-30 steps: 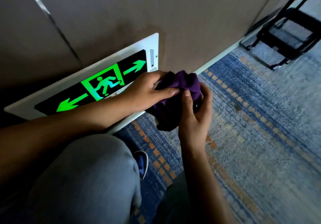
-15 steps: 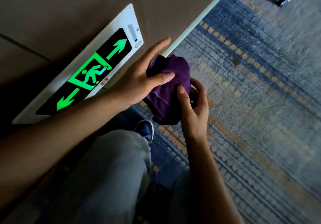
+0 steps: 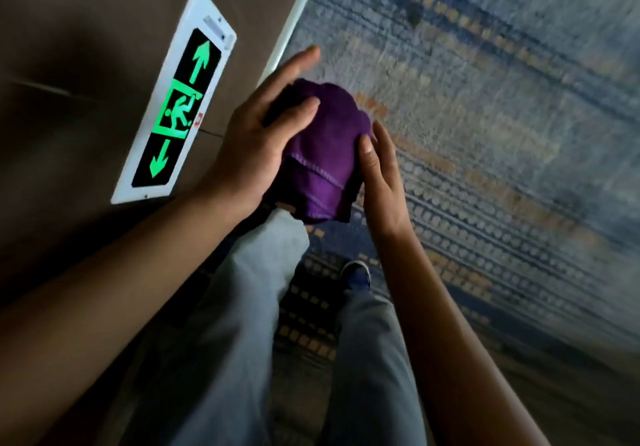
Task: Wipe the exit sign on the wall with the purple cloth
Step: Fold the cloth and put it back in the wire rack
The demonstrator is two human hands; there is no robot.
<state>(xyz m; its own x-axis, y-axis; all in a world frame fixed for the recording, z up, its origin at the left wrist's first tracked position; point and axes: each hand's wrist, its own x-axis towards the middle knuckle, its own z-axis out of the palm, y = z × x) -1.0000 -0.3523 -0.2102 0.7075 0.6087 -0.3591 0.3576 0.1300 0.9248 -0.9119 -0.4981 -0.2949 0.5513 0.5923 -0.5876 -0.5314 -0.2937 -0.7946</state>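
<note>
Exit sign (image 3: 178,106) glowing at left of frame, untouched. Left hand (image 3: 256,137) cupping the purple cloth (image 3: 320,155) at centre, right hand (image 3: 382,175) pressing its far side, probably bunching it into a wiping pad; motion blur is obscuring finger contact.

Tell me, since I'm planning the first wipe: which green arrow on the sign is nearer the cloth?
The lower arrow on the exit sign; it sits closer to the purple cloth than the upper arrow.

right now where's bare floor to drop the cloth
Bare patterned blue carpet lies right of the right hand, out from the white baseboard. Crowded: grey-trousered knees, dark shoe below the bunched purple cloth.
</note>
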